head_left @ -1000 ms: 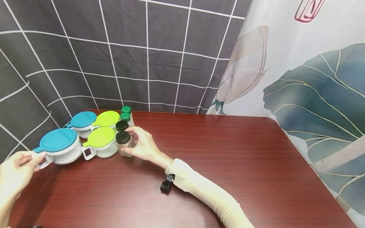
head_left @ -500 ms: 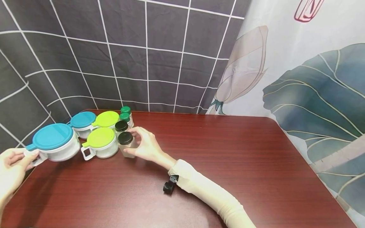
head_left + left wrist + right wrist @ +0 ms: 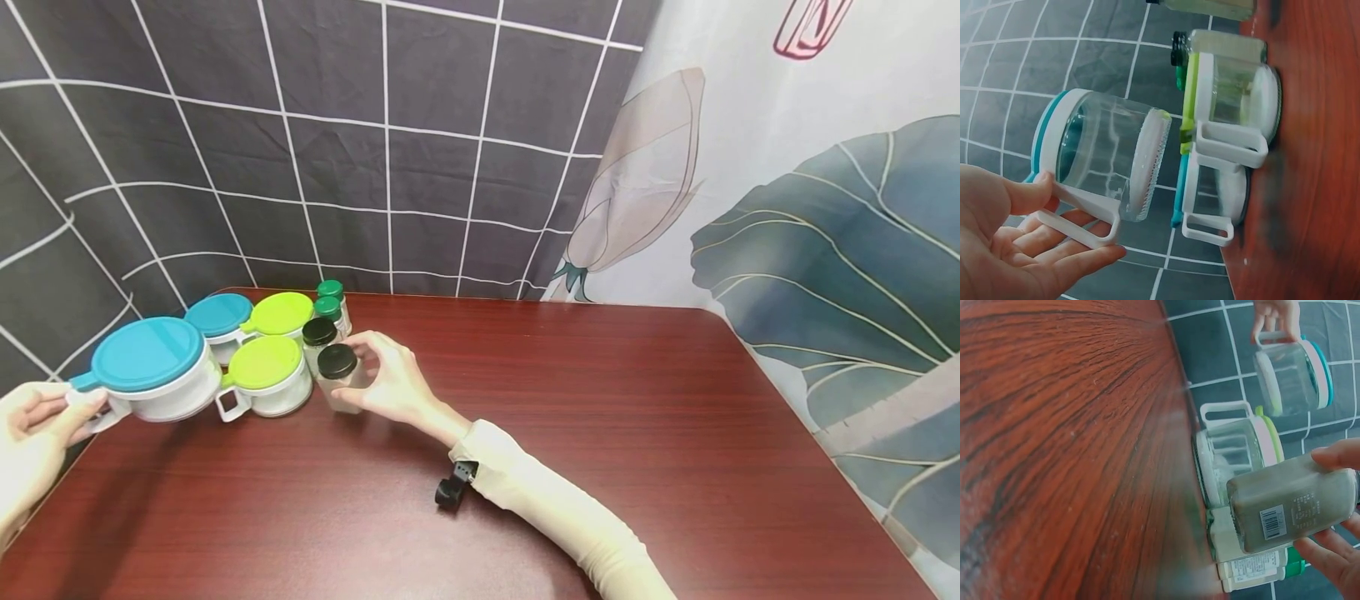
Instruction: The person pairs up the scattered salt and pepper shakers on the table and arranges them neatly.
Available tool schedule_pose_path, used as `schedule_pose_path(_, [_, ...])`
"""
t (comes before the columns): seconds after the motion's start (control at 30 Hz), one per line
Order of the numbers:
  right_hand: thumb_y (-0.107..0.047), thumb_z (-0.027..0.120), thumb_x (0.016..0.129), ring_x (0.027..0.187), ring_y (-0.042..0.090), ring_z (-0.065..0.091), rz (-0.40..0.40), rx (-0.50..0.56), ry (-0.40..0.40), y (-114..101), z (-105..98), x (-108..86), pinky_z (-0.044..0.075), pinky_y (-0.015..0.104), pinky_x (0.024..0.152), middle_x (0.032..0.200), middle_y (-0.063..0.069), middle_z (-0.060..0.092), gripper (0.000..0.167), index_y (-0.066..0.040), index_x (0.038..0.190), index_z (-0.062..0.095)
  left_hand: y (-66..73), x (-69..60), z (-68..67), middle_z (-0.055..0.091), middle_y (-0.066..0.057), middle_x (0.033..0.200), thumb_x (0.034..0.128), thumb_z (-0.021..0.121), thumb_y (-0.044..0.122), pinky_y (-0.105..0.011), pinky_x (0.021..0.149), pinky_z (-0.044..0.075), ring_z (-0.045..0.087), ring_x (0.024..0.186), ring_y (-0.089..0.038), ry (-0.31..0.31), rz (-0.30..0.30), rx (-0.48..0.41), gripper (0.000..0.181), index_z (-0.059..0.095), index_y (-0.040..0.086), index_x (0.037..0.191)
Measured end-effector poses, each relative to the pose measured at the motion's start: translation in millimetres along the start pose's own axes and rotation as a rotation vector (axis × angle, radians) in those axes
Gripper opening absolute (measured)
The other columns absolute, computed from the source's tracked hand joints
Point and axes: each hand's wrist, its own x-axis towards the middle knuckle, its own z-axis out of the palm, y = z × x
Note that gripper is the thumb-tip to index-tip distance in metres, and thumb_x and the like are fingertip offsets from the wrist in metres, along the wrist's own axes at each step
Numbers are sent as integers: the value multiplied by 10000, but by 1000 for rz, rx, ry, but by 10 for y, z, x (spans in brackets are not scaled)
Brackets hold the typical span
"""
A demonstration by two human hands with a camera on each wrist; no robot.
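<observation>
My left hand [image 3: 33, 437] holds a blue-lidded clear jar [image 3: 153, 354] by its white handle [image 3: 1085, 215], with the thumb near the lid's white rim. The jar hangs tilted above the table at the left. My right hand [image 3: 393, 379] grips a black-capped glass spice jar [image 3: 343, 379] between thumb and fingers. In the right wrist view this spice jar [image 3: 1291, 503] has greyish contents and a barcode, leans a little, and seems raised off the table. A green-lidded jar [image 3: 266, 375] with a white handle stands between the two held jars.
Behind stand another blue-lidded jar [image 3: 219, 317], a second green-lidded jar [image 3: 281, 312], another black-capped jar [image 3: 318, 337] and two small green-capped bottles [image 3: 330, 300]. A grid-patterned dark curtain [image 3: 435, 167] hangs behind the red-brown table [image 3: 585, 400].
My left hand has lifted the blue-lidded jar, going left and up, then slightly back right. The black-capped spice jar has moved a little right in my right hand, away from the green-lidded jar.
</observation>
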Motion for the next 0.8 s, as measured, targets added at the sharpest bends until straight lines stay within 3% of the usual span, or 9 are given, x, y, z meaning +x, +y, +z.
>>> schedule_pose_path(0.3, [-161, 875, 643, 849, 103, 665, -29, 34, 38, -18, -81, -24, 500, 101, 748, 1032, 33, 698, 543, -100, 1115, 615, 7, 9, 59, 747, 80, 894, 847, 618, -125, -153, 557, 533, 703, 754, 3, -83, 41, -13, 239, 614, 41, 1018])
schedule_pose_path(0.47, [-146, 876, 641, 844, 107, 659, -38, 48, 57, -11, -130, -28, 520, 133, 749, 1003, 37, 698, 533, -95, 1107, 621, 44, 6, 146, 746, 105, 905, 848, 652, -74, -158, 589, 542, 701, 777, 16, -80, 40, 115, 236, 625, 39, 1053])
schedule_pose_path(0.5, [-141, 876, 641, 844, 109, 659, -39, 54, 61, -11, -139, -29, 523, 136, 748, 1002, 39, 697, 533, -93, 1107, 622, 97, -15, 198, 742, 120, 897, 847, 656, -68, -153, 595, 541, 696, 773, 28, -74, 47, 144, 234, 637, 61, 1042])
schedule_pose_path(0.57, [-136, 877, 639, 844, 105, 657, -38, 62, 68, -9, -156, -32, 513, 119, 745, 1003, 38, 696, 534, -92, 1107, 624, 333, -104, 382, 734, 144, 862, 856, 648, -61, -131, 589, 534, 687, 743, 43, -77, 29, 165, 221, 660, 105, 1000])
schedule_pose_path(0.7, [-129, 879, 633, 833, 104, 654, -38, 64, 79, -16, -203, -41, 516, 124, 742, 997, 39, 698, 536, -91, 1105, 627, 974, -342, 870, 705, 189, 790, 876, 596, -86, -89, 567, 512, 663, 671, 72, -106, -17, 133, 309, 669, 214, 871])
schedule_pose_path(0.73, [-126, 879, 632, 832, 104, 654, -38, 65, 82, -15, -214, -43, 518, 126, 743, 995, 40, 699, 537, -90, 1105, 628, 1101, -386, 967, 695, 208, 772, 885, 587, -76, -80, 564, 506, 655, 658, 83, -112, -34, 153, 321, 663, 234, 851])
schedule_pose_path(0.8, [-121, 878, 631, 828, 106, 656, -39, 64, 89, -14, -238, -46, 521, 130, 741, 989, 44, 702, 536, -88, 1104, 629, 1224, -431, 1076, 673, 270, 759, 895, 596, -39, -53, 574, 489, 631, 655, 127, -115, -35, 247, 340, 647, 292, 838])
